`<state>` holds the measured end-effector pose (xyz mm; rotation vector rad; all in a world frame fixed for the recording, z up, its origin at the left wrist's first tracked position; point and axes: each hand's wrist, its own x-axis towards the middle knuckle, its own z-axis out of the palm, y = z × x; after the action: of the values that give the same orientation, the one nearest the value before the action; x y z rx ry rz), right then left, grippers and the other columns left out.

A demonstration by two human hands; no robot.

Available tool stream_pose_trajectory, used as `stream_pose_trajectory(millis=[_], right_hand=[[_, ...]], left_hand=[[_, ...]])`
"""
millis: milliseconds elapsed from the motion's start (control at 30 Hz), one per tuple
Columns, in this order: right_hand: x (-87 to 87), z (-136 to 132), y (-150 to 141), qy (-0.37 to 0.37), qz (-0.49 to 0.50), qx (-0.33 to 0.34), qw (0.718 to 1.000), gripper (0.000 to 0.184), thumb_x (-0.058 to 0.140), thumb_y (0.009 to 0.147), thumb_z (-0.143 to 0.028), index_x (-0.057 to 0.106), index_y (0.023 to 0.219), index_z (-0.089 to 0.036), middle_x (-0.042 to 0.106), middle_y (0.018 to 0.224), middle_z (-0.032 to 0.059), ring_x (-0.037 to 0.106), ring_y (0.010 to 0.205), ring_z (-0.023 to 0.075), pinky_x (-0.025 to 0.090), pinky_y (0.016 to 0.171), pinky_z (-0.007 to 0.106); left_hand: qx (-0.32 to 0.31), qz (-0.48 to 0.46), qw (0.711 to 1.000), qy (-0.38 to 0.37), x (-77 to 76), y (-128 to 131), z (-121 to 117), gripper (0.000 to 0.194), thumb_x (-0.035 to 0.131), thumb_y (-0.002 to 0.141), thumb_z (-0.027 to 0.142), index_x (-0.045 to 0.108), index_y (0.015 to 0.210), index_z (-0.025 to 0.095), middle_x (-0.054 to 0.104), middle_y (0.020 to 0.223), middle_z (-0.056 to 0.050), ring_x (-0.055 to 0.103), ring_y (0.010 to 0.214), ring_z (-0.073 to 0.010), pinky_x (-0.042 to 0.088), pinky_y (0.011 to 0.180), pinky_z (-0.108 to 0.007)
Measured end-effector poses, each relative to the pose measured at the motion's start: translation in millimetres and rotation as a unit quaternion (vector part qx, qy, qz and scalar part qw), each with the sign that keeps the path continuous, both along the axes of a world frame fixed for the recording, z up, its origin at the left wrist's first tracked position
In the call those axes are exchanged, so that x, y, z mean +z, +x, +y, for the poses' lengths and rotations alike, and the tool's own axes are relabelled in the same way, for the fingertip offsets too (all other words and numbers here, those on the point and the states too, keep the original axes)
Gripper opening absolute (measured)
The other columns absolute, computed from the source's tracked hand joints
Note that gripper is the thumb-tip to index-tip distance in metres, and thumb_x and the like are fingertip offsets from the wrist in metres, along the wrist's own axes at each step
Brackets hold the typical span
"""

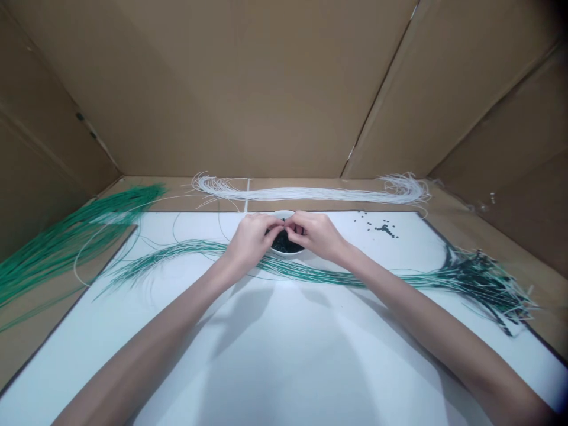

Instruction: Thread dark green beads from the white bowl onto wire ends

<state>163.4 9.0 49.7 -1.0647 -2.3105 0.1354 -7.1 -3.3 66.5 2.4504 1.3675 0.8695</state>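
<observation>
My left hand (251, 239) and my right hand (315, 234) meet at the fingertips above a small white bowl (286, 253). The bowl holds a heap of small dark pieces (281, 242). My fingers hide its far side, and whatever lies between the fingertips is too small to make out. A long bundle of green and white wires (186, 251) lies across the white board (284, 331), passing just in front of the bowl and under my wrists. Its right end (479, 281) is darker and splayed.
A long hank of white wires (310, 193) lies along the back, and green wires (66, 248) spread at the left. Small black pieces (384, 229) are scattered on the board's back right. Cardboard walls (222, 89) enclose the back and sides.
</observation>
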Motion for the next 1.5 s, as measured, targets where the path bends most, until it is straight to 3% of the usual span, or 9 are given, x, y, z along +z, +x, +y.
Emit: stream_pose_trajectory(millis=[167, 333, 567, 767, 933, 1100, 1233, 1500], right_hand=[[1.1, 2.6, 2.4, 0.008, 0.009, -0.013, 1.000, 0.010, 0.048, 0.075, -0.019, 0.058, 0.073, -0.016, 0.055, 0.064, -0.0010, 0.047, 0.056, 0.0078, 0.033, 0.054, 0.018], [2.0, 4.2, 3.2, 0.003, 0.014, -0.017, 1.000, 0.009, 0.049, 0.075, -0.019, 0.057, 0.073, -0.016, 0.055, 0.064, -0.0007, 0.048, 0.056, 0.0083, 0.035, 0.054, 0.018], [7.8, 7.5, 6.4, -0.032, 0.018, 0.030, 0.999, 0.017, 0.044, 0.082, -0.023, 0.060, 0.080, -0.016, 0.062, 0.074, 0.0019, 0.053, 0.063, 0.0101, 0.039, 0.061, 0.020], [13.4, 7.8, 8.1, -0.083, 0.040, -0.003, 0.996, 0.023, 0.039, 0.085, -0.022, 0.062, 0.087, -0.015, 0.065, 0.083, 0.0041, 0.058, 0.074, 0.0130, 0.042, 0.068, 0.023], [8.9, 8.6, 2.9, -0.204, -0.075, 0.069, 0.974, 0.017, 0.060, 0.071, -0.024, 0.064, 0.085, -0.016, 0.066, 0.076, 0.0025, 0.058, 0.066, 0.0127, 0.042, 0.060, 0.022], [-1.6, 10.1, -3.1, -0.159, -0.096, 0.043, 0.982, 0.008, 0.059, 0.071, -0.021, 0.066, 0.073, -0.018, 0.065, 0.067, 0.0011, 0.056, 0.058, 0.0120, 0.040, 0.056, 0.023], [-4.0, 10.8, 3.6, -0.143, -0.055, 0.039, 0.987, 0.012, 0.055, 0.075, -0.023, 0.067, 0.077, -0.021, 0.068, 0.076, 0.0006, 0.060, 0.066, 0.0136, 0.042, 0.065, 0.024], [-6.1, 1.1, 14.0, -0.194, 0.110, 0.039, 0.974, 0.019, 0.050, 0.079, -0.024, 0.065, 0.089, -0.021, 0.066, 0.093, 0.0012, 0.060, 0.084, 0.0152, 0.043, 0.078, 0.027]], left_hand=[[0.035, -0.038, 0.998, 0.029, -18.7, 4.4, 1.9, 0.011, 0.055, 0.075, 0.027, 0.064, 0.080, 0.024, 0.067, 0.081, 0.003, 0.057, 0.078, -0.0167, 0.038, 0.074, -0.030], [0.061, -0.038, 0.996, 0.051, -25.8, 4.1, 0.9, 0.012, 0.050, 0.079, 0.026, 0.062, 0.078, 0.022, 0.066, 0.080, 0.002, 0.055, 0.079, -0.0168, 0.035, 0.075, -0.032], [0.068, -0.065, 0.991, 0.094, -35.4, 7.5, -5.5, 0.012, 0.046, 0.082, 0.025, 0.058, 0.081, 0.021, 0.064, 0.082, 0.001, 0.052, 0.079, -0.0148, 0.033, 0.076, -0.030], [0.090, -0.104, 0.984, 0.116, -41.6, 8.9, -4.9, 0.009, 0.048, 0.081, 0.023, 0.056, 0.079, 0.020, 0.062, 0.077, 0.001, 0.051, 0.077, -0.0138, 0.033, 0.076, -0.029], [0.116, -0.137, 0.974, 0.142, -53.1, 11.0, -8.3, 0.008, 0.045, 0.082, 0.021, 0.053, 0.079, 0.018, 0.059, 0.076, 0.000, 0.049, 0.076, -0.0141, 0.033, 0.076, -0.029], [0.123, -0.138, 0.972, 0.147, -58.2, 12.1, -11.7, 0.008, 0.043, 0.083, 0.020, 0.050, 0.080, 0.018, 0.057, 0.076, -0.002, 0.047, 0.077, -0.0153, 0.032, 0.076, -0.031], [0.123, -0.135, 0.972, 0.145, -58.3, 12.2, -10.7, 0.008, 0.044, 0.082, 0.020, 0.050, 0.079, 0.018, 0.056, 0.074, -0.001, 0.047, 0.074, -0.0147, 0.031, 0.076, -0.031], [0.115, -0.133, 0.970, 0.170, -58.5, 12.6, -10.0, 0.008, 0.046, 0.081, 0.021, 0.052, 0.076, 0.018, 0.055, 0.067, 0.000, 0.045, 0.070, -0.0139, 0.031, 0.073, -0.030]])
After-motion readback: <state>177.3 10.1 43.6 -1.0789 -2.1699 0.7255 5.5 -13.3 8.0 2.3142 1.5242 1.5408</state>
